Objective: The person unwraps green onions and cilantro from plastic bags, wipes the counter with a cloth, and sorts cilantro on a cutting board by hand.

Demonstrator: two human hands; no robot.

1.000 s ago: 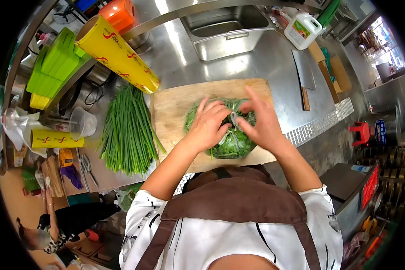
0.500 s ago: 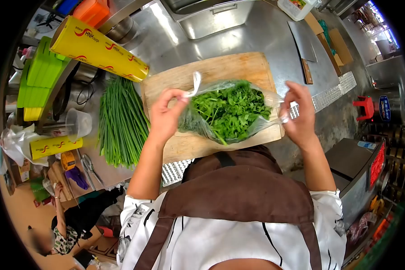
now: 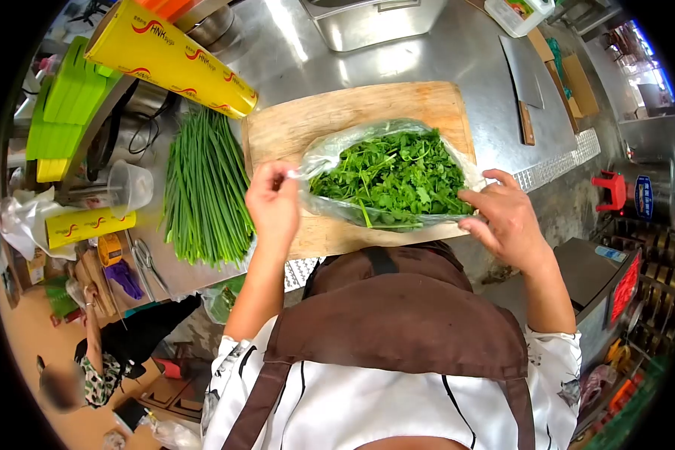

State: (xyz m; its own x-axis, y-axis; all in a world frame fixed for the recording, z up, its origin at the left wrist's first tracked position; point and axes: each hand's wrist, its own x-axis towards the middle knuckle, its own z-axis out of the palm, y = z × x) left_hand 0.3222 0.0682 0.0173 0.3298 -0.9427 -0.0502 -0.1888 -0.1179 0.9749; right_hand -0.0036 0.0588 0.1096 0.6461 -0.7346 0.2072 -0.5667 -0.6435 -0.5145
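Observation:
A clear plastic bag (image 3: pixel 324 147) full of chopped cilantro (image 3: pixel 397 176) lies with its mouth open on a wooden cutting board (image 3: pixel 285 135). My left hand (image 3: pixel 273 206) is closed in a pinch on the bag's left edge. At the right end of the bag is my right hand (image 3: pixel 508 225), its thumb and fingers apart. Its fingertips touch the bag's rim by the leaves. A bundle of long green chives (image 3: pixel 206 191) rests left of the board.
A yellow roll box (image 3: pixel 172 60) lies behind the chives. A cleaver (image 3: pixel 523 90) is on the steel counter (image 3: pixel 397 67) at right, near a metal basin (image 3: pixel 375 26). Scissors (image 3: pixel 148 262) and a clear container (image 3: pixel 130 186) are at left. Another person (image 3: pixel 105 360) is at lower left.
The bag's mouth is spread wider and its left handle no longer stands up. My right hand has moved down, its fingers now at the bag's rim. The view has shifted slightly.

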